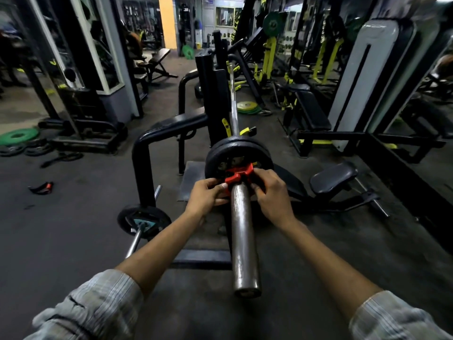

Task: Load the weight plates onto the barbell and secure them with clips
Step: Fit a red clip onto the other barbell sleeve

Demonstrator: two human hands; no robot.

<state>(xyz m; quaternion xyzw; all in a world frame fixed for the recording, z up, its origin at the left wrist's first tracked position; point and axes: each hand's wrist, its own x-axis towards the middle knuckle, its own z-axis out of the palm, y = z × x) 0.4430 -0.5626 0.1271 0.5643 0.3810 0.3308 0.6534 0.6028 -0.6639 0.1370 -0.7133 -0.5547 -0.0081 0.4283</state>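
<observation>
A steel barbell sleeve (244, 236) points toward me from the rack. Two black weight plates (215, 158) sit on it, pushed up against the collar. A red clip (239, 176) wraps the sleeve just in front of the plates. My left hand (208, 193) pinches the clip's left side and my right hand (272, 192) grips its right side, fingers curled round it. The bar's thin shaft (232, 99) runs away over the bench rack.
A second clip, black and red (43, 188), lies on the floor at left. A small black plate (143, 220) hangs on a rack peg at lower left. Green and black plates (18, 136) lie at far left. A black bench (333, 179) stands to the right.
</observation>
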